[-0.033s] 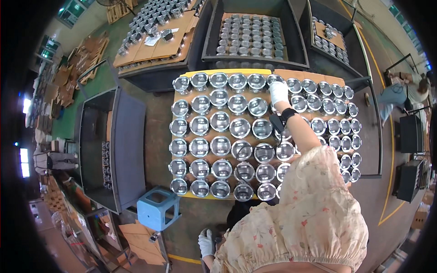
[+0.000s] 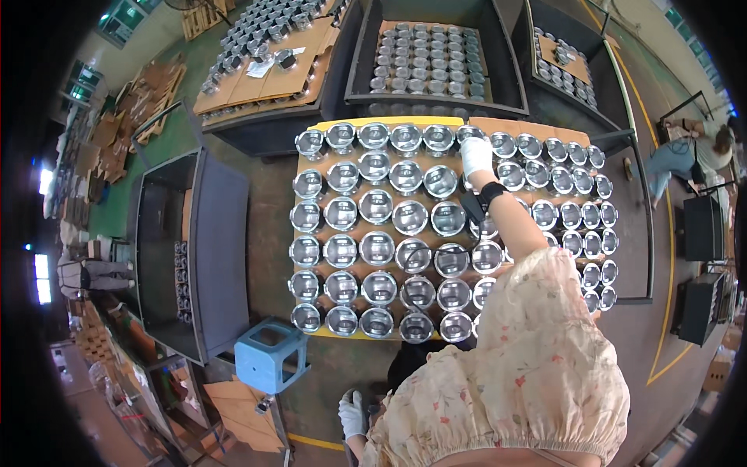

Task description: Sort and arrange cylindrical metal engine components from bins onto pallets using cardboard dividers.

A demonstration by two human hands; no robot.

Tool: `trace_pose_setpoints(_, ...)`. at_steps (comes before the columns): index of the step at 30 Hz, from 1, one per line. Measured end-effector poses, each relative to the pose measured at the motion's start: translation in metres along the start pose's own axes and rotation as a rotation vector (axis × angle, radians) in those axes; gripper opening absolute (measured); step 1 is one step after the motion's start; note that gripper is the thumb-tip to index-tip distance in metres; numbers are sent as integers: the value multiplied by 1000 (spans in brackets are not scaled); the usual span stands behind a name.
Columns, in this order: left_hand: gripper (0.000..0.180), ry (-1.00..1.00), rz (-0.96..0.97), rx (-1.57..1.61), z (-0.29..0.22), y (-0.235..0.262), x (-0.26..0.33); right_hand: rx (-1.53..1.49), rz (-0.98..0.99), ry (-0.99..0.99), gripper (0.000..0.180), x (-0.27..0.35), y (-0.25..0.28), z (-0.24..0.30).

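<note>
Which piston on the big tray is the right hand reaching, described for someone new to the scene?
Find the cardboard-lined tray of shiny metal pistons at centre. Go to its far row, right end. That piston is the only one partly covered by the white-gloved right hand; its neighbours sit uncovered.

A green workshop floor (image 2: 117, 202) with yellow lines, dark metal bins (image 2: 167, 257), bright windows (image 2: 124, 12) at left.

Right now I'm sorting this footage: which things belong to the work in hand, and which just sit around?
In hand:
right hand, gloved, on a far-row metal piston
cardboard sheet bearing the piston rows

Around:
left hand, hanging low
blue plastic stool
dark metal bin of pistons
empty grey bin
</note>
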State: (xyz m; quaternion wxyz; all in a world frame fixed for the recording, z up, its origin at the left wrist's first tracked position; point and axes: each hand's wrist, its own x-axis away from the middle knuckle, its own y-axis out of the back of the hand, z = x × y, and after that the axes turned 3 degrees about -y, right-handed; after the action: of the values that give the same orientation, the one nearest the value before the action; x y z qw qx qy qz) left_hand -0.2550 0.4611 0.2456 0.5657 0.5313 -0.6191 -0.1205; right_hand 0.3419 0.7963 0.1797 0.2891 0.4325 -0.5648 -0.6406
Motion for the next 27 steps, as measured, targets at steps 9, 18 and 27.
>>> trace_pose_setpoints(9,36,33,4,-16,-12,4,5,-139,-102,308,10,-14,36,68)
trace_pose_setpoints(18,37,-14,-17,7,-10,0,7,-229,0,372,12,-30,-12,111)
trace_pose_setpoints(27,36,24,-30,182,-21,5,23,-77,-43,289,9,-29,-1,132)
